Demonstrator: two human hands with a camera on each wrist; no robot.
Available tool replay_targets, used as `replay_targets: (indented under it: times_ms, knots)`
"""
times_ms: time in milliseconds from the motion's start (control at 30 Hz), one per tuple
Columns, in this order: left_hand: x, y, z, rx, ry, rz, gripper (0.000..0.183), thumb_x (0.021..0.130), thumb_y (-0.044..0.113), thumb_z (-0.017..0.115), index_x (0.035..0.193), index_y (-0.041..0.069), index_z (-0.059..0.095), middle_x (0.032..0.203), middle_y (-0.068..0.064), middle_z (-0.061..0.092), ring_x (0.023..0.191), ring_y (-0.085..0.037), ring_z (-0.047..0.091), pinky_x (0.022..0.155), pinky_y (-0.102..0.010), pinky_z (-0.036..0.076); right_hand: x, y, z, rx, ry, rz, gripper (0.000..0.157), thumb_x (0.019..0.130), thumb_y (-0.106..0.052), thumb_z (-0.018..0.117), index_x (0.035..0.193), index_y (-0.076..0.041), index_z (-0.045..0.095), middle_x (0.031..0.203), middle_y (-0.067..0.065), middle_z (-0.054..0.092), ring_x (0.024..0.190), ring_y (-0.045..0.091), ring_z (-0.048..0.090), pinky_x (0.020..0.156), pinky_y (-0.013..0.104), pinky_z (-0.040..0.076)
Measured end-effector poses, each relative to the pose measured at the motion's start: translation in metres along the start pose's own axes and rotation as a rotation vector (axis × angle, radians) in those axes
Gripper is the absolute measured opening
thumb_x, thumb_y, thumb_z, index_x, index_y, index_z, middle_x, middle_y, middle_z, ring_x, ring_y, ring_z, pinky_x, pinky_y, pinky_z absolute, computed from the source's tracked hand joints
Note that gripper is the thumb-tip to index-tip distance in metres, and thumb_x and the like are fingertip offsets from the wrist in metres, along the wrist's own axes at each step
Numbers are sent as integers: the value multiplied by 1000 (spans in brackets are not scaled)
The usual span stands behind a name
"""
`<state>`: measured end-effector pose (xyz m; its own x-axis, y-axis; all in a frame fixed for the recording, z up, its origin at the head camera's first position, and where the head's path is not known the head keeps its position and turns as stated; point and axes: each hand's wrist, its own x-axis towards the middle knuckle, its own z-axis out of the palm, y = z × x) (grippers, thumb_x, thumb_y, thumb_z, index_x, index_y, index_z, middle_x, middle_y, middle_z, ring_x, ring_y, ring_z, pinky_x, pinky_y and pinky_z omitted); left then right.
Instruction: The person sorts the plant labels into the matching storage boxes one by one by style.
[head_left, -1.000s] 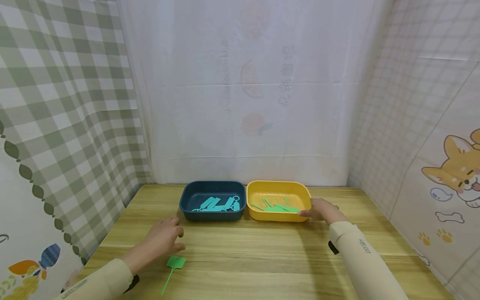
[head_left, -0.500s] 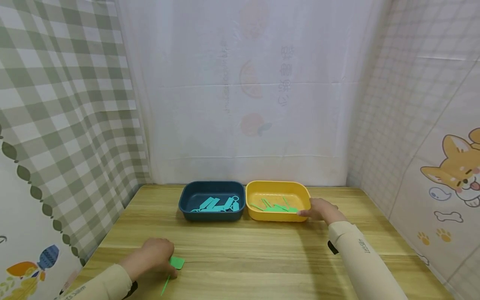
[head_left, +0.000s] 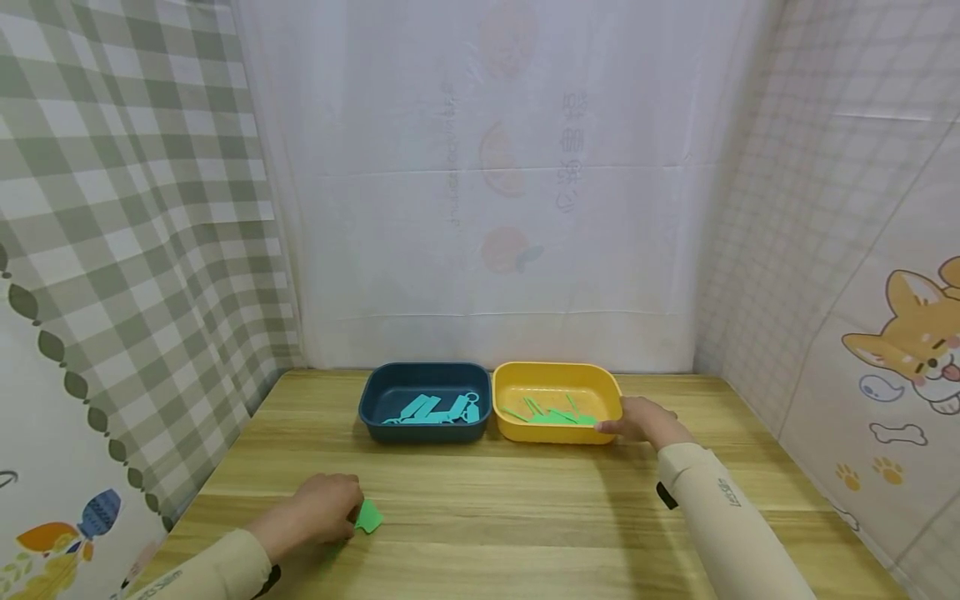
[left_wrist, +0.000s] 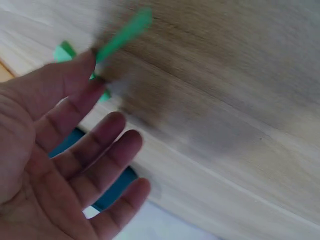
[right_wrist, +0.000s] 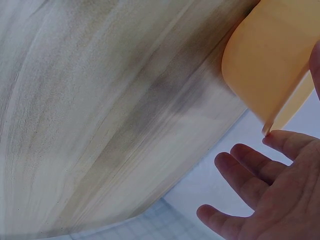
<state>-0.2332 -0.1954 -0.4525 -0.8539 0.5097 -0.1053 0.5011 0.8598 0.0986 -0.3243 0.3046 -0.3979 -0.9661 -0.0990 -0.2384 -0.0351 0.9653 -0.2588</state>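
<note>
In the head view my left hand (head_left: 318, 512) is low over the table at the left. It pinches a green cable tie tag (head_left: 369, 517) between thumb and index finger; the flat plate shows past the fingertips, and the strap is mostly hidden. The left wrist view has the green piece blurred at the thumb tip, with the other fingers loosely spread. My right hand (head_left: 643, 419) rests at the near right corner of a yellow bin (head_left: 557, 434), its thumb by the rim. Close up, the index fingertip (right_wrist: 270, 137) touches the bin's edge and the remaining fingers are spread.
Several green tags (head_left: 558, 417) lie inside the yellow bin. Against its left side stands a dark blue bin (head_left: 425, 433) holding several turquoise tags (head_left: 431, 410). A white curtain (head_left: 465, 208) hangs behind the wooden table (head_left: 487, 525), and patterned cloths flank both sides.
My left hand came down onto the green cable tie tag, took hold of it, and shifted it slightly right and away. The right hand stayed at the yellow bin.
</note>
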Motion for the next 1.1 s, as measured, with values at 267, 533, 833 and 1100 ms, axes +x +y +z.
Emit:
replay_targets:
  times_ms: [267,533,833,1100]
  knots:
    - [-1,-9,4,13,29,12,30,72,26,87,63,21,59,70,12,47,63,-7,44,59,-33,41,0,-1,0,7,2,-5,56,93,-48,66,119,1,58,122,28,60,112,45,56,89,73,39]
    - [-2,-8,4,47,5,-23,30,74,12,82,62,20,56,67,12,47,61,-7,44,62,-37,43,1,1,0,6,6,-7,54,93,-48,66,118,-1,58,119,26,62,110,44,57,89,73,38]
    - [1,-7,7,110,67,73,28,72,12,81,61,20,57,69,10,42,61,-8,43,58,-33,39,1,2,1,7,4,-10,55,93,-49,66,120,-1,58,122,28,60,113,47,56,89,73,38]
    - [12,-6,6,125,159,155,31,72,13,79,56,21,55,70,9,40,63,-12,43,58,-36,38,1,0,0,10,1,-16,55,93,-47,66,121,0,58,123,28,60,113,47,55,89,74,37]
